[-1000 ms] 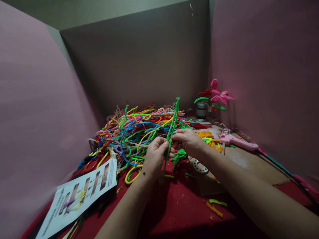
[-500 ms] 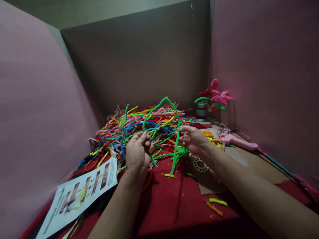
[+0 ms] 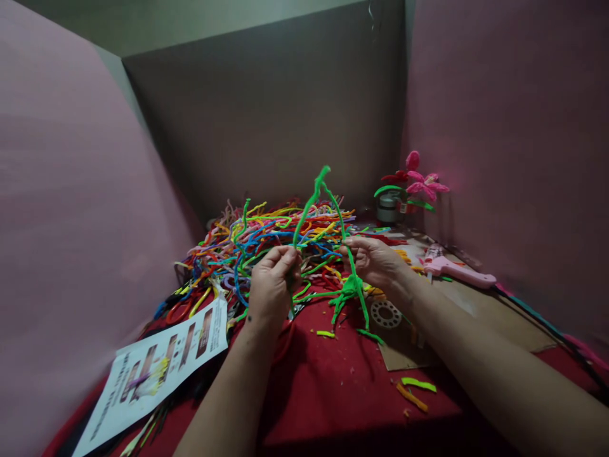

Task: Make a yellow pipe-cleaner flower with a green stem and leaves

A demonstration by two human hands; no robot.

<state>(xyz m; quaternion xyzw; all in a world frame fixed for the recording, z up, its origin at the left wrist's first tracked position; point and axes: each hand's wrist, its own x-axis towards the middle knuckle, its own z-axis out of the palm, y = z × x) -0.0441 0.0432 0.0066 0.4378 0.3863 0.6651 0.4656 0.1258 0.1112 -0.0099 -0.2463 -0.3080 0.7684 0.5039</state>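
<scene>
Green pipe cleaner point(image 3: 309, 204) is standing before the pile point(image 3: 266, 230), bent peak upward; from my end I'm seeing left hand point(image 3: 273, 279) pinching one leg, right hand point(image 3: 373, 261) the other, both about equally near the peak.

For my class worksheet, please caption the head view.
Left hand and right hand hold a bent green pipe cleaner before a colourful heap.

Heap of pipe cleaners point(image 3: 273, 236): lay at rear of tabletop point(image 3: 328, 400). Pipe cleaner point(image 3: 305, 211): reached between left hand point(image 3: 273, 279) and right hand point(image 3: 373, 261). Sheet point(image 3: 164, 371): lay left. Disc point(image 3: 374, 313): lay right, on cardboard point(image 3: 406, 357). Glue gun point(image 3: 461, 270): lay farther right, before flower point(image 3: 425, 184).
</scene>
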